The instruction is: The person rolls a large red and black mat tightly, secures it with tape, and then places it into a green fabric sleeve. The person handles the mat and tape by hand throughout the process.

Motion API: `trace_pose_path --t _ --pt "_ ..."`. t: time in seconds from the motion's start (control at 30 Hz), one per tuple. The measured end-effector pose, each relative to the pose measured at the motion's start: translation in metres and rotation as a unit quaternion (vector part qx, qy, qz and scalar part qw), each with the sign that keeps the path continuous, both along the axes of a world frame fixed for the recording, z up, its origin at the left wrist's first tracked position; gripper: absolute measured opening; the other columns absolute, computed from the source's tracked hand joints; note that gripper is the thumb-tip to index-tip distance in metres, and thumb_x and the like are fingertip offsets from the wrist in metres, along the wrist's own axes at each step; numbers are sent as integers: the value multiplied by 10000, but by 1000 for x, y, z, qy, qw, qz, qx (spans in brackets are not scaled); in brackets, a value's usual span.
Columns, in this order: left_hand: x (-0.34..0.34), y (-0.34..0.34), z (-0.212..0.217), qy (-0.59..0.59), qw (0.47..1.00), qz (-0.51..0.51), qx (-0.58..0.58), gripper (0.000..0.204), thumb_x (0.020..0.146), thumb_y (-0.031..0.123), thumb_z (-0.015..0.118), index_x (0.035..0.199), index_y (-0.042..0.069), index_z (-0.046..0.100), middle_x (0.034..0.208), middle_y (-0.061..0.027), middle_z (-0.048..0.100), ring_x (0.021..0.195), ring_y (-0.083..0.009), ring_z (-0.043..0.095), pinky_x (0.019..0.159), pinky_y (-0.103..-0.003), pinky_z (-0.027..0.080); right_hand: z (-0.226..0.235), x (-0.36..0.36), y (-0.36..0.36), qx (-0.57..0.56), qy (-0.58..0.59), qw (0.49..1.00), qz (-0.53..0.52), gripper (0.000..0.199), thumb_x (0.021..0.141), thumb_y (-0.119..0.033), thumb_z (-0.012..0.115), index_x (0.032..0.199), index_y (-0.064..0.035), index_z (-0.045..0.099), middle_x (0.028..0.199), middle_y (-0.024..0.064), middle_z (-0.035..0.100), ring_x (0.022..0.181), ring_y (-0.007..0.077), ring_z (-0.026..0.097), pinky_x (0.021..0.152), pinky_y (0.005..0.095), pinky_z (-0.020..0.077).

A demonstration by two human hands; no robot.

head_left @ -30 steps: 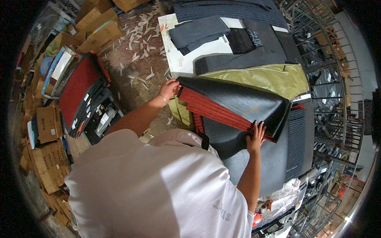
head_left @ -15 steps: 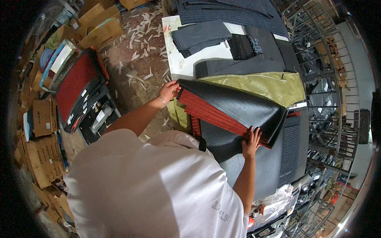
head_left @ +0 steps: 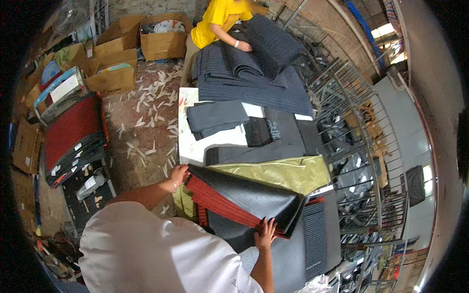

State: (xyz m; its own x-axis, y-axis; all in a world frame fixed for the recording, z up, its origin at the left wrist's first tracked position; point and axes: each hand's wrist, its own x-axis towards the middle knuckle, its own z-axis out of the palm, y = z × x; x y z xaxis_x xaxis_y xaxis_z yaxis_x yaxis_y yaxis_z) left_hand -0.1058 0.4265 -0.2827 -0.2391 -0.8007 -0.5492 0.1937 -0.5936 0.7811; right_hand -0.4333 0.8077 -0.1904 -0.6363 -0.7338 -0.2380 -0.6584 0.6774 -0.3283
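Note:
A red ribbed mat with a shiny black backing (head_left: pixel 244 193) lies folded over on the worktable in front of me, its backing mostly facing up. My left hand (head_left: pixel 179 173) grips the mat's far left corner, the fingers closed round its edge. Lower right, my right hand (head_left: pixel 266 234) rests on the folded layers near the mat's right end, its fingers spread. Beneath the mat are a dark sheet and a grey surface (head_left: pixel 283 266). An olive-green sheet (head_left: pixel 273 173) lies just beyond the mat.
Past the green sheet are folded dark mats (head_left: pixel 217 117) on a white board (head_left: pixel 190 149). At the table's far end a co-worker in yellow (head_left: pixel 220 19) handles dark ribbed mats (head_left: pixel 254 93). Metal racks (head_left: pixel 376 195) stand right; stacked red mats (head_left: pixel 73 129) and cardboard boxes (head_left: pixel 115 73) stand left.
My view has tilted up, so the table sits lower in the picture and the co-worker has come into sight. Both hands keep nearly the same places on the mat.

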Motion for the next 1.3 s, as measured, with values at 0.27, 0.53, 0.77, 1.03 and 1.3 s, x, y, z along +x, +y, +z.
trace_pose_path --t 0.27,0.53,0.77,1.03,1.3 --pt "4 -1 -6 15 999 -33 -18 231 1047 310 621 892 139 620 748 -4 644 582 -124 537 511 -320 417 -1 1 -1 5 -5 1000 -7 1006 783 -134 724 1649 -350 260 1764 47 10 1613 366 -36 1141 797 122" --pt "1 4 3 -70 994 -41 -66 339 1022 394 660 880 87 660 739 -4 630 640 -134 542 594 -362 419 -2 1 0 13 2 1000 3 1037 777 -122 753 1652 -345 244 1762 52 5 1611 371 -33 1121 817 152" --pt "-19 -1 -49 -188 966 11 -175 420 1062 386 578 928 -3 663 704 -53 635 662 -202 611 664 -417 454 7 5 -7 18 -4 1000 6 1038 776 -115 762 1649 -340 248 1761 55 -2 1609 377 -33 1119 821 159" --pt "-32 3 -53 -211 963 38 -166 416 1078 390 535 1055 -4 667 920 -117 711 810 -229 675 747 -417 503 5 5 -4 18 -7 1000 3 1033 784 -132 753 1651 -355 237 1762 50 -14 1610 372 -46 1125 814 151" --pt "-15 12 -45 -196 971 -34 -135 733 968 517 692 1489 33 516 1242 -150 659 1106 -269 621 940 -418 497 2 4 -1 12 -3 1000 11 1053 763 -139 735 1656 -358 222 1763 54 -3 1610 378 -47 1128 810 136"
